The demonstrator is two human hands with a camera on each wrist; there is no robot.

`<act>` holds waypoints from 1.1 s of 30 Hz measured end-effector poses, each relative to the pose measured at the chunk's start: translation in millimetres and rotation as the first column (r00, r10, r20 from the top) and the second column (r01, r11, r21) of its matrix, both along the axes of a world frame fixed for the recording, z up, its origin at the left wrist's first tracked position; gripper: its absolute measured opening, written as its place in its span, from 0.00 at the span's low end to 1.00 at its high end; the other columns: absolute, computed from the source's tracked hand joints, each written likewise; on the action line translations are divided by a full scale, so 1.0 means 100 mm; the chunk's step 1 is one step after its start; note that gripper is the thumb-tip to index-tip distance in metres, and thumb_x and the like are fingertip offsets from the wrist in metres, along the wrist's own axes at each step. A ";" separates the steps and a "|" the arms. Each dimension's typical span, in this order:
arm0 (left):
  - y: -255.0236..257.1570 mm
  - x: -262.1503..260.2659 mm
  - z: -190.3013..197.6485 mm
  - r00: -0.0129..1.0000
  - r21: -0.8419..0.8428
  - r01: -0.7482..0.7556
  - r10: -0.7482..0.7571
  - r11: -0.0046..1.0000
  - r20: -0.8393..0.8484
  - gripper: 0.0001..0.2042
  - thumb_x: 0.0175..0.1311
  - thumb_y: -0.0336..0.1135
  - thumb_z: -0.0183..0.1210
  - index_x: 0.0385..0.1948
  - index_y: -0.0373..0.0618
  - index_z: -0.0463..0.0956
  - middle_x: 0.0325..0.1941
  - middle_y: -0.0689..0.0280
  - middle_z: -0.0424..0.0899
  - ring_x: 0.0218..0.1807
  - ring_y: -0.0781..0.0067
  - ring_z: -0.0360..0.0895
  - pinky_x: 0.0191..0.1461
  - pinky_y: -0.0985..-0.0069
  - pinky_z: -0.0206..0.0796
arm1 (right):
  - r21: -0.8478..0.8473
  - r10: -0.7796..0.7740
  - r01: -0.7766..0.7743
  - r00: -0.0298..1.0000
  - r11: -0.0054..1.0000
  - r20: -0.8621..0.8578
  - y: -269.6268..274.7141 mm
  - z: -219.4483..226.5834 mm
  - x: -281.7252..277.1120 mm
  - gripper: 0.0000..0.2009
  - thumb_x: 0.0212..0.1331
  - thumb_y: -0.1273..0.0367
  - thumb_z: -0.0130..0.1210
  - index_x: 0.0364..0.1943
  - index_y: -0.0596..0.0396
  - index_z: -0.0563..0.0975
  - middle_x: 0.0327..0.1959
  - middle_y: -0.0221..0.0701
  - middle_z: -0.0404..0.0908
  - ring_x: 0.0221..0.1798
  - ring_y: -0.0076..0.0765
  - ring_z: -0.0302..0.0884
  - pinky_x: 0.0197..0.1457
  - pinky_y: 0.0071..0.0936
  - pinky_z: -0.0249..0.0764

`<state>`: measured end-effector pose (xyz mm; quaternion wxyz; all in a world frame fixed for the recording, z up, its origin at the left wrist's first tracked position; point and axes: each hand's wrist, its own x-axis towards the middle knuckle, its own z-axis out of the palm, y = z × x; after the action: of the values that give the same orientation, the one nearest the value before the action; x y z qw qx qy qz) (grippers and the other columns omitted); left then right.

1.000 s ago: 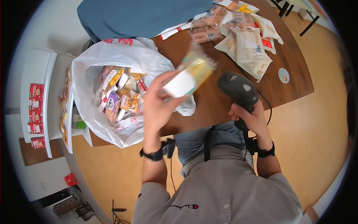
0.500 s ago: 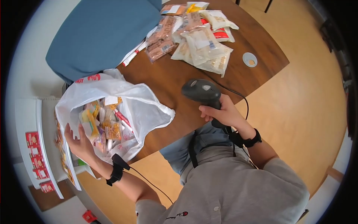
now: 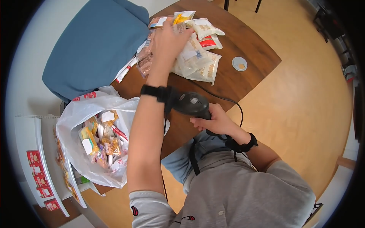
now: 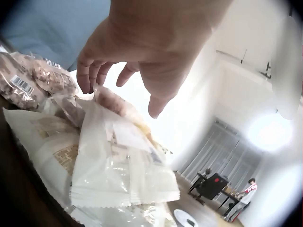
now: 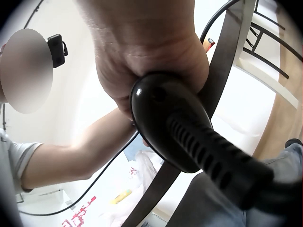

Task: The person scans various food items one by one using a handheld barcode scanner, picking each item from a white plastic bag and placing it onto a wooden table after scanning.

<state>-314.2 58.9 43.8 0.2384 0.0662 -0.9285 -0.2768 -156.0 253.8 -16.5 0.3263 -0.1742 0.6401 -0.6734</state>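
Observation:
My left hand (image 3: pixel 170 42) is over a pile of clear-wrapped food packets at the far end of the table. Its fingers point down with the thumb apart, above a pale packet (image 4: pixel 123 165) in the left wrist view. Brown packets (image 3: pixel 145 57) with barcode labels lie beside it, and a packet with a yellow part (image 3: pixel 183 16) is near the fingertips. My right hand (image 3: pixel 221 121) grips a black handheld barcode scanner (image 3: pixel 191 105) by its handle, close to the table's front edge. In the right wrist view the handle's end and cable (image 5: pixel 213 161) are close up.
A white plastic bag (image 3: pixel 70 125) at the left holds several snack packets, including a yellow one with a white label (image 3: pixel 88 141). Blue cloth (image 3: pixel 91 49) stands behind. A round sticker (image 3: pixel 239 64) is on the table (image 3: pixel 254 49). Red boxes (image 3: pixel 37 167) line a shelf at the left.
My left hand put the yellow packet into the bag, let go, and moved up to the packet pile. The right hand keeps holding the scanner as the head view has shifted.

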 end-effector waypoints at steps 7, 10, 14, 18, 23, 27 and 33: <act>-0.23 -0.18 -0.17 0.990 -0.010 0.022 -0.020 1.000 0.139 0.33 0.45 0.55 0.69 0.51 0.42 0.77 0.47 0.51 0.84 0.50 0.54 0.81 0.53 0.64 0.72 | -0.018 0.001 -0.003 0.995 1.000 -0.097 0.01 -0.05 0.01 0.14 0.58 0.65 0.64 0.40 0.61 0.77 0.25 0.29 0.82 0.25 0.23 0.81 0.31 0.24 0.79; -0.44 -0.14 -0.26 0.988 0.078 -0.055 0.043 0.995 0.146 0.27 0.46 0.51 0.69 0.46 0.43 0.79 0.44 0.54 0.85 0.47 0.56 0.82 0.52 0.67 0.72 | -0.005 0.010 -0.010 0.996 1.000 -0.085 0.01 -0.02 0.00 0.14 0.58 0.65 0.64 0.41 0.61 0.77 0.25 0.29 0.82 0.24 0.23 0.81 0.31 0.24 0.78; -0.57 -0.01 -0.23 0.990 0.073 0.008 -0.019 0.997 0.142 0.27 0.47 0.47 0.67 0.49 0.41 0.77 0.51 0.43 0.80 0.55 0.47 0.78 0.57 0.59 0.70 | -0.007 0.011 -0.012 0.995 1.000 -0.099 0.00 -0.05 -0.01 0.14 0.58 0.66 0.64 0.41 0.61 0.77 0.25 0.29 0.82 0.24 0.23 0.81 0.31 0.23 0.78; -0.39 0.09 -0.26 0.969 -0.029 -0.149 0.152 0.988 0.195 0.28 0.51 0.48 0.65 0.52 0.40 0.73 0.55 0.38 0.75 0.55 0.38 0.76 0.58 0.57 0.70 | 0.006 0.011 -0.010 0.999 1.000 -0.054 0.00 -0.03 0.01 0.14 0.58 0.66 0.64 0.42 0.62 0.77 0.25 0.29 0.82 0.25 0.23 0.81 0.31 0.23 0.78; -0.30 0.02 -0.35 0.987 -0.107 -0.135 0.143 0.985 0.078 0.27 0.54 0.50 0.65 0.50 0.39 0.74 0.45 0.39 0.80 0.53 0.40 0.76 0.57 0.54 0.68 | 0.006 0.001 0.000 0.998 1.000 -0.055 0.00 -0.03 0.02 0.15 0.58 0.66 0.64 0.43 0.62 0.77 0.25 0.29 0.82 0.25 0.23 0.81 0.31 0.23 0.78; -0.68 0.17 -0.20 0.991 0.117 -0.120 0.112 0.986 0.067 0.22 0.59 0.44 0.64 0.48 0.37 0.74 0.38 0.50 0.83 0.40 0.54 0.83 0.42 0.66 0.75 | -0.010 -0.015 0.014 0.996 1.000 -0.083 0.00 -0.03 0.03 0.15 0.58 0.66 0.64 0.43 0.61 0.77 0.25 0.29 0.82 0.25 0.22 0.81 0.31 0.23 0.78; -0.95 1.24 0.18 0.983 0.665 -0.108 -0.019 0.739 0.181 0.16 0.66 0.36 0.60 0.50 0.37 0.72 0.34 0.61 0.84 0.30 0.75 0.83 0.28 0.84 0.71 | -0.047 -0.039 0.039 0.999 0.998 0.005 0.00 -0.04 0.04 0.12 0.59 0.67 0.64 0.40 0.60 0.79 0.25 0.28 0.82 0.25 0.21 0.80 0.31 0.21 0.78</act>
<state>-189.8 -36.1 61.5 0.1223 0.1939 -0.7817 -0.5800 -152.3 254.3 -20.9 0.3102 -0.1679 0.6268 -0.6948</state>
